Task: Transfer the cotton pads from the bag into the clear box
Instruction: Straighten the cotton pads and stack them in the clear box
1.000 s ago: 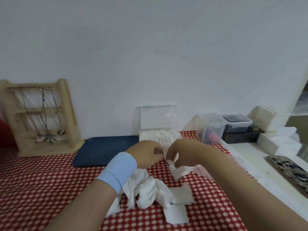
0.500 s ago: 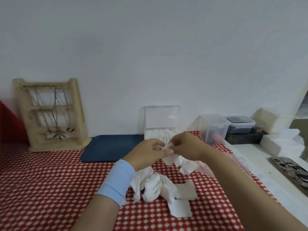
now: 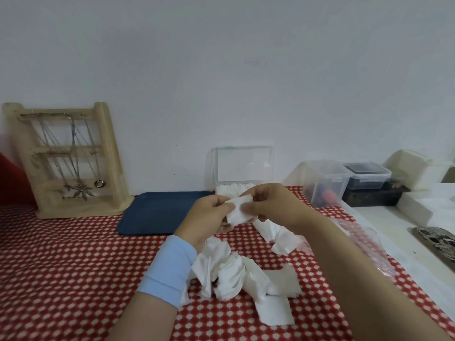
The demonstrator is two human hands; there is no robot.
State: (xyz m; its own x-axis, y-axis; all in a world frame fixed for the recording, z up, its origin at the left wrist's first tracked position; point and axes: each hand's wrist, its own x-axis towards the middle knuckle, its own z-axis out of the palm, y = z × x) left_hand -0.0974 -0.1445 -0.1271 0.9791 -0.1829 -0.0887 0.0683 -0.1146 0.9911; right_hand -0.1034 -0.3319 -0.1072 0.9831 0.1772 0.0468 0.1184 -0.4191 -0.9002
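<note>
Both hands are pinching one pad point(image 3: 240, 209) between them, left hand point(image 3: 209, 217) beside right hand point(image 3: 270, 205), just before the box point(image 3: 242, 168). More pads point(image 3: 231, 274) are lying on the desk point(image 3: 61, 267) below.

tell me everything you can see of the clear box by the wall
The clear box is small, rectangular, transparent plastic. Its lid stands open and upright near the white wall. The base is packed with white cotton pads standing on edge. It sits on the red checked cloth, just right of the blue tray. The left hand and right hand, pinching a single pad between them, hide its front wall; whether they touch it cannot be told.
</note>
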